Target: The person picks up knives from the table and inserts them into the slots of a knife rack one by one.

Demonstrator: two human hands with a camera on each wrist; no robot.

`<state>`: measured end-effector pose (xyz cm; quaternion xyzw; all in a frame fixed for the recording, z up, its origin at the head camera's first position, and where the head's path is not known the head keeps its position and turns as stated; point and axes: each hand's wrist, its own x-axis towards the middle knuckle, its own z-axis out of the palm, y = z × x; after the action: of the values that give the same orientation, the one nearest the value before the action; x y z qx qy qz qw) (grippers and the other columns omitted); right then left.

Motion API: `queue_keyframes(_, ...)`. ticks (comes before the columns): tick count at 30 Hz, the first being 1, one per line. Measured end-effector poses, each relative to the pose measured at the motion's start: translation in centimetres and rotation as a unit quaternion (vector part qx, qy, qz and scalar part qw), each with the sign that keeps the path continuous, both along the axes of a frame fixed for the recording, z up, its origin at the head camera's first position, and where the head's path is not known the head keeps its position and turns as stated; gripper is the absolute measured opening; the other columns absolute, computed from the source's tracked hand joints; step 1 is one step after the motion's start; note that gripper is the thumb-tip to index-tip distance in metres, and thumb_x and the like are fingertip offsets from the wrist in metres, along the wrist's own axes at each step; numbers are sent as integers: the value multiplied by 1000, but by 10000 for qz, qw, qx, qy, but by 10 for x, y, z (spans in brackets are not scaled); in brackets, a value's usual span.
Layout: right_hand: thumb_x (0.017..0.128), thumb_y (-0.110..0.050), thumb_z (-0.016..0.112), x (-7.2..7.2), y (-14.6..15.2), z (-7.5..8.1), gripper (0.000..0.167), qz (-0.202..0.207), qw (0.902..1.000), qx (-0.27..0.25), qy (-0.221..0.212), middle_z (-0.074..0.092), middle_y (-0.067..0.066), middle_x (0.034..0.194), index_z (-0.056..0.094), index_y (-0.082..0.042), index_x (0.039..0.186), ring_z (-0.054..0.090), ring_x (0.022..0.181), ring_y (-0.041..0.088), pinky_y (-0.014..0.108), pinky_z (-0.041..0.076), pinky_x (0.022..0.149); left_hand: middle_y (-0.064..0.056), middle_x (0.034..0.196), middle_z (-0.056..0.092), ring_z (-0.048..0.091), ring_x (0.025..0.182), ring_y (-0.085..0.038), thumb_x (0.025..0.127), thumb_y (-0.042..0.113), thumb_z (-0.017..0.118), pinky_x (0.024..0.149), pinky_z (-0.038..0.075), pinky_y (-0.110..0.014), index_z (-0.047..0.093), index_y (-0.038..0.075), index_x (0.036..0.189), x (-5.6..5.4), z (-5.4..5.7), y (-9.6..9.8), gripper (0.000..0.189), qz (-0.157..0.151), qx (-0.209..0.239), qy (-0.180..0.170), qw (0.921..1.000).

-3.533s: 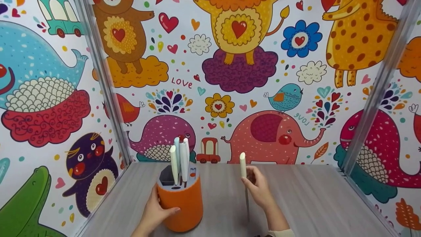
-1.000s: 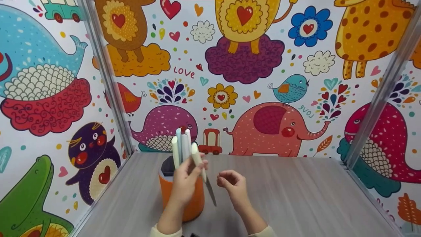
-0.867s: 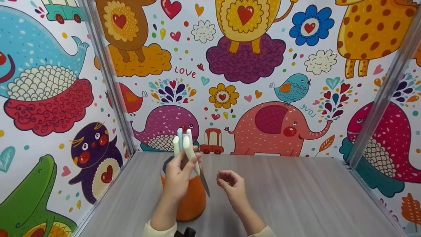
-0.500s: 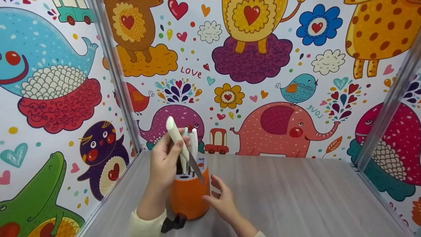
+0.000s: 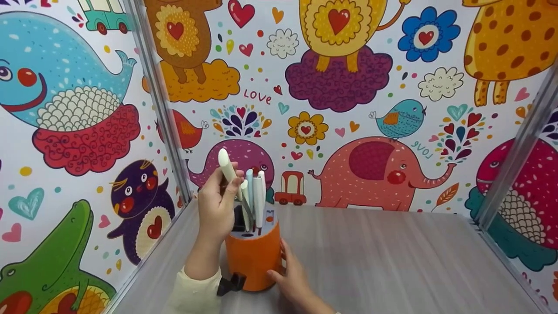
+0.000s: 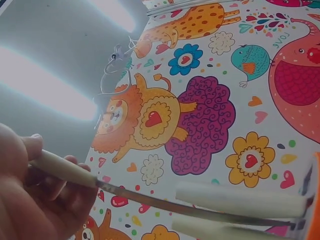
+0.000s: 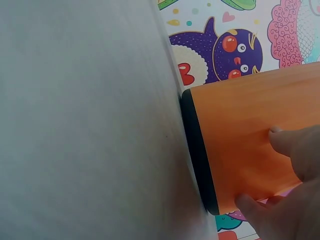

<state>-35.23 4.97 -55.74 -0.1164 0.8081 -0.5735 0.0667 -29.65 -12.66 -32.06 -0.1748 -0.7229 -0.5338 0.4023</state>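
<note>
My left hand (image 5: 216, 205) grips the cream handle of a knife (image 5: 226, 165) above the left side of an orange knife block (image 5: 253, 261). In the left wrist view the knife's narrow blade (image 6: 150, 199) slants toward the block's top, beside other handles; whether its tip is inside a slot I cannot tell. Several handles stand upright in the block, including a white one (image 5: 259, 200) and a pale blue one (image 5: 249, 179). My right hand (image 5: 294, 277) holds the block's right side low down, thumb in front. The right wrist view shows its fingertips on the orange wall (image 7: 240, 135).
The block stands on a grey wood-grain table (image 5: 370, 257). Printed cartoon panels (image 5: 348, 109) enclose it behind and at both sides, with metal corner posts (image 5: 161, 109). A black piece (image 5: 231, 284) sticks out at my left sleeve.
The knife was in my right hand first, then in my left. My left hand has carried it leftward over the block, its blade turning steeper. My right hand has moved onto the block's side.
</note>
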Motion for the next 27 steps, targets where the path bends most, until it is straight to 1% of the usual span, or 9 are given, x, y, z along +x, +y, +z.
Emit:
queue_keyframes(2, 94, -22, 83, 0, 0, 0, 96, -25, 10000, 91, 33, 36, 16, 172, 24, -18, 170, 45, 151, 41, 61, 44, 119, -13, 122, 77, 74, 113, -29, 107, 12, 63, 106, 57, -27, 64, 0, 137, -5, -4, 0, 33, -65, -57, -210, 9997)
queue_keyframes(7, 95, -26, 83, 3, -2, 1, 96, -66, 9997, 213, 69, 38, 13, 171, 23, -21, 170, 46, 151, 37, 61, 42, 121, -16, 124, 75, 75, 113, -30, 108, 14, 62, 107, 58, -47, 64, 2, 139, -14, -17, -1, 34, -104, -289, -579, 9978)
queue_keyframes(10, 94, -27, 83, 4, -4, 1, 96, -81, 9998, 159, 14, 40, 11, 171, 24, -23, 170, 47, 150, 35, 60, 43, 121, -16, 124, 75, 76, 111, -30, 108, 13, 62, 106, 58, -53, 64, 1, 139, -16, -25, 0, 34, -178, -346, -733, 9966)
queue_keyframes(15, 94, -22, 82, 4, -4, 2, 96, -64, 9999, 67, 52, 40, 11, 170, 24, -25, 170, 47, 151, 35, 58, 45, 119, -14, 122, 74, 71, 108, -29, 109, 18, 61, 108, 56, -57, 64, 2, 139, -21, -38, 2, 34, -209, -329, -1063, 9936)
queue_keyframes(20, 94, -20, 82, 4, -5, 2, 95, -20, 10000, 15, 46, 40, 10, 170, 25, -27, 169, 47, 151, 35, 58, 46, 119, -15, 130, 73, 70, 114, -32, 109, 21, 61, 110, 53, -59, 62, 5, 141, -27, -50, 3, 36, -205, -181, -1407, 9897)
queue_keyframes(24, 95, -19, 82, 5, -3, 1, 95, 33, 9998, 19, 171, 38, 11, 171, 24, -26, 170, 47, 150, 37, 58, 46, 119, -17, 131, 72, 71, 113, -34, 110, 23, 60, 106, 55, -60, 61, 5, 140, -29, -59, 7, 36, -121, -92, -1542, 9879)
queue_keyframes(27, 96, -18, 81, 6, -2, 1, 95, 98, 9997, -15, 229, 35, 12, 173, 22, -26, 170, 46, 151, 38, 59, 45, 119, -19, 132, 72, 72, 115, -36, 110, 24, 59, 104, 56, -61, 61, 4, 141, -29, -64, 11, 37, -49, -132, -1518, 9883)
